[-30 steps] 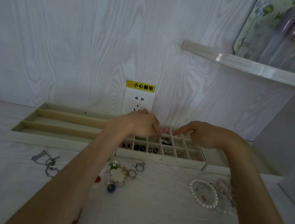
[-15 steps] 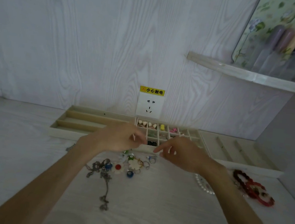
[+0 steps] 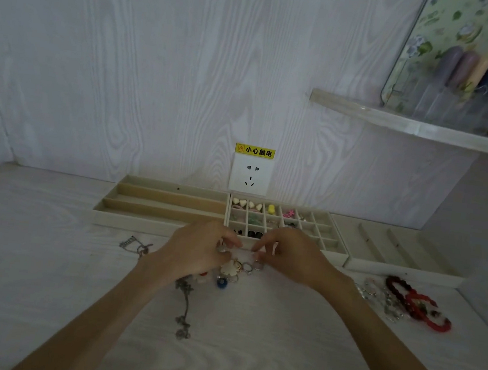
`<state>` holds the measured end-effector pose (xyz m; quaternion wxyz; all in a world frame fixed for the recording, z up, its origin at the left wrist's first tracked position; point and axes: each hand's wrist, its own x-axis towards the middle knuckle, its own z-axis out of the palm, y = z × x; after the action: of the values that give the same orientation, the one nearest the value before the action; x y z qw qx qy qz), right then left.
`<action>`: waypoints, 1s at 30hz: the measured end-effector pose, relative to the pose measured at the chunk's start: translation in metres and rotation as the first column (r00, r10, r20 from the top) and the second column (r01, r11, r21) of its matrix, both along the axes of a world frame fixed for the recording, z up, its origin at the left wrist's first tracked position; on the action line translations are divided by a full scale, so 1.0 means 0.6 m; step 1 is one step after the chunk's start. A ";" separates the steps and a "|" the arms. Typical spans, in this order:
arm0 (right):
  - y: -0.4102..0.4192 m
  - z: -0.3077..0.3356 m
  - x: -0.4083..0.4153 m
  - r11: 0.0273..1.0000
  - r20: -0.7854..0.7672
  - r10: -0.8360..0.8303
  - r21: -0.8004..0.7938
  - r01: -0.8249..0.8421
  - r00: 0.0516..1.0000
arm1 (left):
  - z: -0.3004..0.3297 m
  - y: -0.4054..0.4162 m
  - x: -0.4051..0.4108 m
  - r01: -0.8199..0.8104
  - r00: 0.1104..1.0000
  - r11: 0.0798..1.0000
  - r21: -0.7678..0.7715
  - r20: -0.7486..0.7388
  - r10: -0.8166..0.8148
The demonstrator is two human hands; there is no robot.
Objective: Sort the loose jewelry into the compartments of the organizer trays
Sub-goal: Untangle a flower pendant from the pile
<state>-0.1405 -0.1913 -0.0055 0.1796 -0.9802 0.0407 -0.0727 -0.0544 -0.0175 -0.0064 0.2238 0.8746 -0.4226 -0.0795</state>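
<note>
Presently, head view: left hand (image 3: 198,251) and right hand (image 3: 292,258) meet over the ring pile (image 3: 239,271) on the table (image 3: 44,268), just before the grid tray (image 3: 332,251). Fingers are curled at the rings; whether either grip has closed on one I cannot tell. Rings judged light, rigid, slippery, prone to tangle; pinch one band's rim.

A white wall socket (image 3: 250,175) under a yellow warning sticker (image 3: 255,150); a shelf (image 3: 419,128) at upper right
</note>
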 end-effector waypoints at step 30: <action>-0.016 0.014 -0.035 0.365 -0.112 -0.152 0.917 0.161 0.982 | 0.029 -0.041 -0.004 -0.049 0.889 0.928 -0.371 -0.439 -0.128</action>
<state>-0.1615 -0.2011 0.0029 0.6858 -0.7064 0.1676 -0.0502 -0.0566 -0.0420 0.0108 0.4762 0.7641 -0.3837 -0.2054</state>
